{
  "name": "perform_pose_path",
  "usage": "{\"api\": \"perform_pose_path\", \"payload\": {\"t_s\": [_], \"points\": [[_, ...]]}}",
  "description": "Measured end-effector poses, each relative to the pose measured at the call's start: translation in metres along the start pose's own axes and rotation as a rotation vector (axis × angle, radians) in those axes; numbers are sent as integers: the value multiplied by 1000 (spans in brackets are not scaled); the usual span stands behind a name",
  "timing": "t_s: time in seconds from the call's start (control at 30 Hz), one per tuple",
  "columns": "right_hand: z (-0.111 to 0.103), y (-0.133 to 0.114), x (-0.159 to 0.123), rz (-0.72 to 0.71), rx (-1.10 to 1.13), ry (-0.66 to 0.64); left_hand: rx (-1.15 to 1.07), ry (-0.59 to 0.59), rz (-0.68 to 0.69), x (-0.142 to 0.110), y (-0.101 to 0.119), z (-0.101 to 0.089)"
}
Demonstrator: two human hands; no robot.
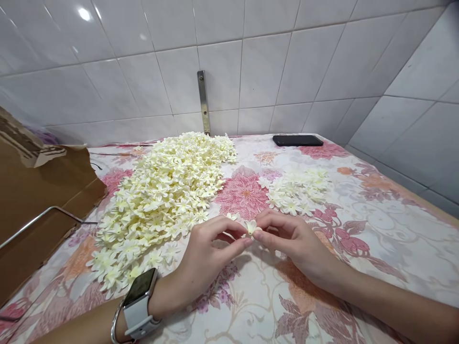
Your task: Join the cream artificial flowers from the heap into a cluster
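Between my two hands, just above the cloth, is a small white flower point(251, 227) with a pale yellow centre. My left hand point(215, 243) pinches one side of it between thumb and fingers. From the other side, the thumb and fingers of my right hand point(287, 234) grip its petals. A large heap of cream-yellow flowers point(168, 186) lies to the left, reaching back toward the wall. Beyond my right hand a smaller, flatter pile of white flowers point(297, 191) is spread out. Part of another flower point(232, 216) shows behind my left fingers.
A floral tablecloth point(405, 258) covers the table. At the back right lies a black phone point(297, 140). An open cardboard box point(46, 191) and a bent metal rod point(39, 224) stand at the left. A metal bracket point(203, 102) is fixed to the tiled wall point(268, 71) behind.
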State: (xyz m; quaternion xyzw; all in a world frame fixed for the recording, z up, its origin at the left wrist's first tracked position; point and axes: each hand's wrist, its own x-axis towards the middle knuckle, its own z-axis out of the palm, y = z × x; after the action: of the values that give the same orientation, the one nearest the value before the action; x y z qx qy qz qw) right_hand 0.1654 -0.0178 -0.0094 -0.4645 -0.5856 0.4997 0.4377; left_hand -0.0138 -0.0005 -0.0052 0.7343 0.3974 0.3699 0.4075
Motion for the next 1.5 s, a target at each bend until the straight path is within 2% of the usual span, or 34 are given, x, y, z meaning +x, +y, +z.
{"api": "perform_pose_path", "payload": {"t_s": [0.23, 0.47, 0.7, 0.93, 1.03, 1.13, 1.23, 1.4, 1.5], "points": [[1, 2, -2, 42, 101, -30, -128, -66, -93, 1, -1, 1], [1, 2, -3, 48, 227, -130, -283, -11, -208, 8, 3, -1], [2, 4, -1, 83, 144, -113, -385, -17, -244, 9, 2, -1], [4, 5, 1, 30, 130, -79, -428, -115, -353, 10, -1, 3], [2, 8, -1, -54, 12, 19, -416, -114, -415, 11, -1, 2], [-1, 11, -3, -316, -256, 116, -460, -100, -461, 12, -1, 0], [-2, 14, -5, -480, -405, 60, -503, -158, -450, 11, -1, 0], [1, 13, -5, -354, -453, 37, -530, -130, -450, 11, 1, 1], [2, 12, -6, -393, -511, -20, -467, -162, -445, 11, 3, 0]]}}
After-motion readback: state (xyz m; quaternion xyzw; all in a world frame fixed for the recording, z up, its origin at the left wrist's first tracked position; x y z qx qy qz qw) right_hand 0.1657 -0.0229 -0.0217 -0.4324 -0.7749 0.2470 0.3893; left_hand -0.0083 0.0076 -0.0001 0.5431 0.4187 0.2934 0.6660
